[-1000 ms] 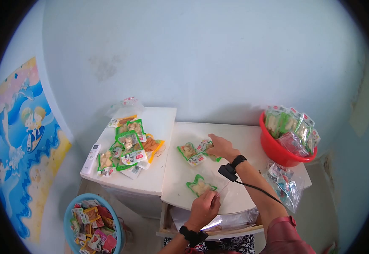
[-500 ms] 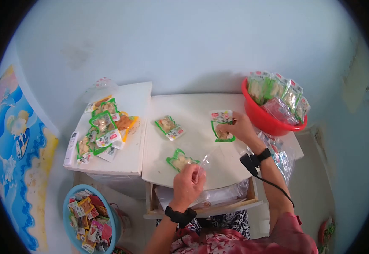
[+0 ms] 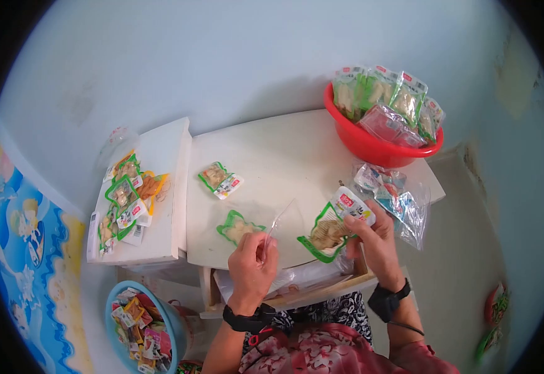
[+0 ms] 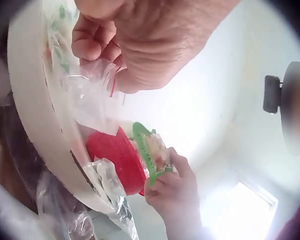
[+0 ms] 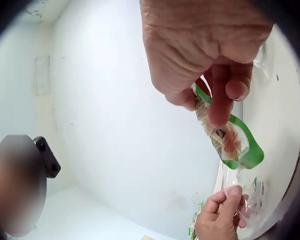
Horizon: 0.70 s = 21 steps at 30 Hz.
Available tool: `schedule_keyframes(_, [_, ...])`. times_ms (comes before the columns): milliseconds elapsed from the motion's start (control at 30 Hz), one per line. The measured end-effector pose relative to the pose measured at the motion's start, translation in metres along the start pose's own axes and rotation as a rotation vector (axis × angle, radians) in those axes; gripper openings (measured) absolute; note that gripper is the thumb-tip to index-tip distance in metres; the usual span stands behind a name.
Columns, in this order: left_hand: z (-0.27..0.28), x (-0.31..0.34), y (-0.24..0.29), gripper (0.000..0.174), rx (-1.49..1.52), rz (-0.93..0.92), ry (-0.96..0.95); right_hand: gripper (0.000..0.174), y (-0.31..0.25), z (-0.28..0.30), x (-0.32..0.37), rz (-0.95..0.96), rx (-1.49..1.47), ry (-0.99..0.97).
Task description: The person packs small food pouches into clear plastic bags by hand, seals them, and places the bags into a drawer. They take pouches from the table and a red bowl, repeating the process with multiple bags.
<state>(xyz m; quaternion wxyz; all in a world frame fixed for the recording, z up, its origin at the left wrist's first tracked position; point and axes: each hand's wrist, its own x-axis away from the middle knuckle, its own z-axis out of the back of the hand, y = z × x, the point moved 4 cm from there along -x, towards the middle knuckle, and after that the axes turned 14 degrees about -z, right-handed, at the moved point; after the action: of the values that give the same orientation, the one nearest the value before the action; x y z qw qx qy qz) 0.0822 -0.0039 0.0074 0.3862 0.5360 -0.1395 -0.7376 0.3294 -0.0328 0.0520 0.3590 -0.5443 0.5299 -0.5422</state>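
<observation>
My left hand (image 3: 252, 267) pinches the edge of a clear plastic bag (image 4: 92, 102) between thumb and fingers. A green-edged snack packet (image 3: 237, 225) lies on the table just beyond those fingers, overlapped by the thin plastic in the head view. My right hand (image 3: 376, 246) grips another green-edged snack packet (image 3: 327, 230) by its white printed end, thumb on top. This packet is raised over the table's front, to the right of the bag; its pale filling shows in the right wrist view. A third such packet (image 3: 219, 177) lies farther back on the white table (image 3: 272, 149).
A red basin (image 3: 371, 144) of upright packets stands at the back right, with a clear bag of silvery packets (image 3: 403, 202) before it. More packets (image 3: 125, 202) lie on the left cabinet. A blue bucket (image 3: 113, 311) of packets stands below. The drawer (image 3: 306, 294) is pulled out.
My right hand has picked up a packet from the table and brought it back toward me, beside the bag. The left hand keeps its pinch on the plastic. The head view has shifted.
</observation>
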Motion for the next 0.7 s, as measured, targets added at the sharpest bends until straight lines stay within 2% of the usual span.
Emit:
schedule_keyframes(167, [-0.002, -0.008, 0.024, 0.010, -0.036, -0.048, -0.033, 0.022, 0.027, -0.031, -0.004, 0.000, -0.128, 0.010])
schedule_keyframes(200, [-0.004, -0.008, 0.026, 0.010, -0.040, -0.057, -0.038, 0.022, 0.031, -0.035, -0.006, 0.000, -0.063, -0.005])
schedule_keyframes(333, [-0.008, -0.004, 0.027, 0.012, -0.085, -0.115, -0.061, 0.024, 0.049, -0.053, -0.009, -0.046, -0.251, -0.096])
schedule_keyframes(433, [-0.010, -0.002, 0.025, 0.014, -0.114, -0.163, -0.068, 0.025, 0.074, -0.056, -0.009, -0.169, -0.321, -0.187])
schedule_keyframes(467, [-0.010, -0.001, 0.025, 0.014, -0.121, -0.177, -0.066, 0.025, 0.079, -0.056, -0.007, -0.274, -0.337, -0.232])
schedule_keyframes(700, [-0.009, -0.003, 0.034, 0.017, -0.152, -0.251, -0.068, 0.022, 0.065, -0.060, -0.004, -0.380, -0.367, -0.268])
